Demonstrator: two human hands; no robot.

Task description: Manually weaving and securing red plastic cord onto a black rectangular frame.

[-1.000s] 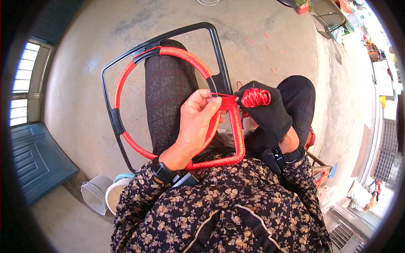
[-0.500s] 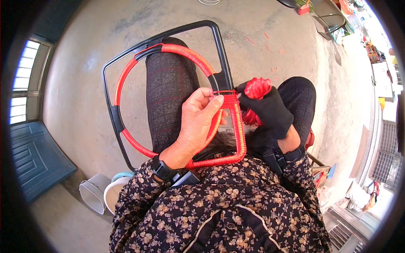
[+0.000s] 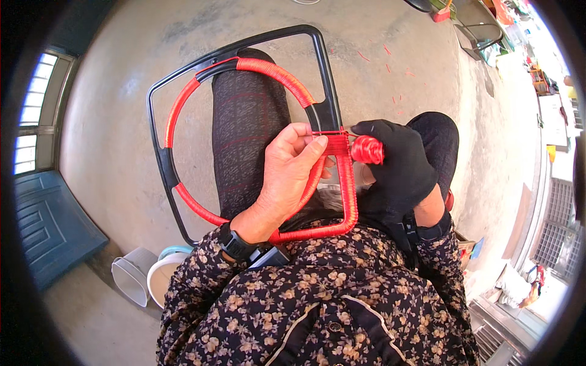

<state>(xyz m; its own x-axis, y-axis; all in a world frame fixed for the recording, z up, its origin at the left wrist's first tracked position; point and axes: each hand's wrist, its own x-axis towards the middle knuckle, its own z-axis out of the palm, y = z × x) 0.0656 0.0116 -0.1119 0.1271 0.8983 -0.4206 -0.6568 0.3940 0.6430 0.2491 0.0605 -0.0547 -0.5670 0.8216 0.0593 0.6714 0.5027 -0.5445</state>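
1. Okay, I see a black metal frame with a round hoop inside it, resting across my lap and reaching out over the concrete floor.
2. Red plastic cord wrapping covers much of the hoop and the near right bar of the frame; the left side and top right corner of the frame show bare black.
3. My bare left hand is clenched on the wrapped bar, thumb and fingertips pinching at the top of the wrap near the frame's right upright.
4. My right hand in a black glove grips a small red coil of cord, held just beside the bar, touching or nearly touching the left fingertips.
5. A thin red strand runs from the coil across to the bar.
6. A black wristwatch sits on the left wrist, floral-print sleeves below.
7. White plastic buckets stand on the floor at lower left, well apart from the hands.
8. Small red cord scraps lie scattered on the floor beyond the frame.
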